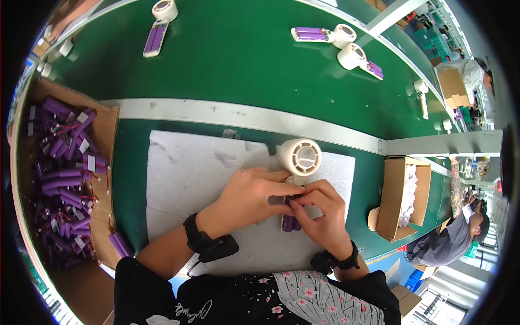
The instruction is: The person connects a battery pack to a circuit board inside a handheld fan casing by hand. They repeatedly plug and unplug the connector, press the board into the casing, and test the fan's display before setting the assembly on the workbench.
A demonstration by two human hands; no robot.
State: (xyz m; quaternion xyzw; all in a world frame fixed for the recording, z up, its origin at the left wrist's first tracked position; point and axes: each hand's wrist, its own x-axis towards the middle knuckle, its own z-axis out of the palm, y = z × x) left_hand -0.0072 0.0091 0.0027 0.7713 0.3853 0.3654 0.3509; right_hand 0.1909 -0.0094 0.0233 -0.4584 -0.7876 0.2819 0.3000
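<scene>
A white handheld fan (299, 157) lies on a grey-white mat (184, 184), its round grille toward the far side. Its handle has no cover, and a purple battery pack (290, 223) shows in it, partly under my fingers. From the left, my left hand (246, 196) reaches over the handle with thumb and forefinger closing together. My right hand (325, 212) pinches at the same spot from the right. Between the fingertips is a small dark piece, too hidden to make out. Each wrist wears a black band with a device.
At left stands a cardboard box (81, 290) of purple battery packs with wires; one loose battery pack (121, 244) lies beside it. A smaller carton (392, 195) holds white pieces at right. Beyond a metal rail (244, 117), several opened fans lie on green surface. A person (452, 238) sits at right.
</scene>
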